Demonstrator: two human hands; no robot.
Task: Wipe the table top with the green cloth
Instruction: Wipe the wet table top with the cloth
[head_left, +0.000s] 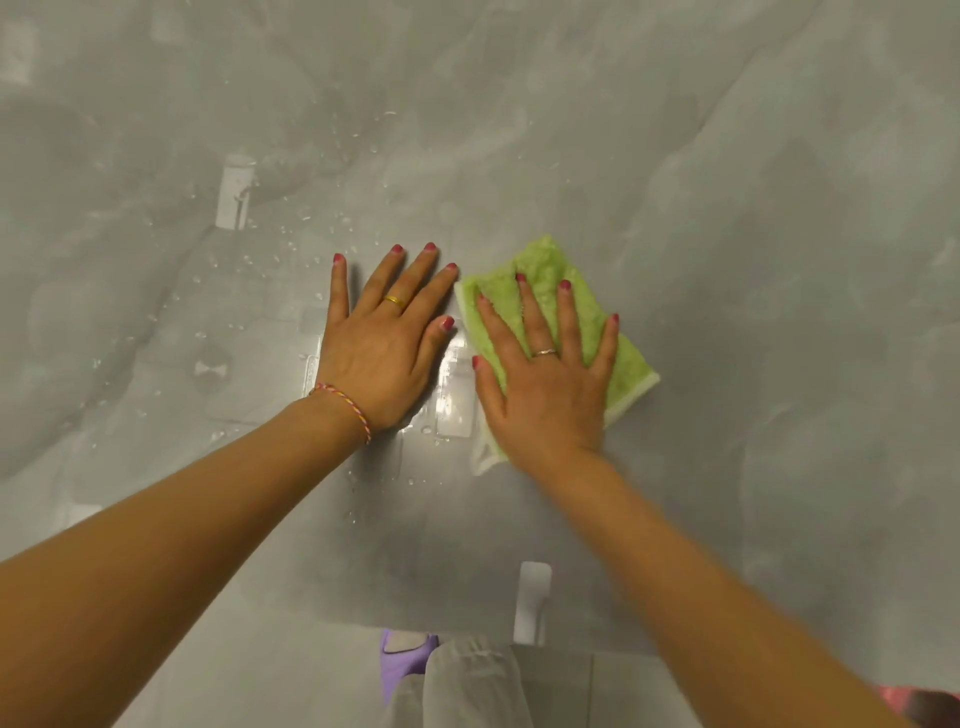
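A folded green cloth (550, 270) lies flat on the glossy grey table top (753, 260), right of centre. My right hand (545, 384) presses on it with the palm down and the fingers spread, covering its middle; the cloth's far end and right edge stick out. My left hand (382, 343) rests flat on the bare table just left of the cloth, fingers apart, holding nothing. Water droplets (291, 244) are scattered over the table surface left of and beyond my left hand.
The table's near edge (467, 631) runs across the bottom of the view. Below it I see grey trousers (467, 686), a purple shoe (400, 660) and floor tiles. The surface mirrors ceiling lights.
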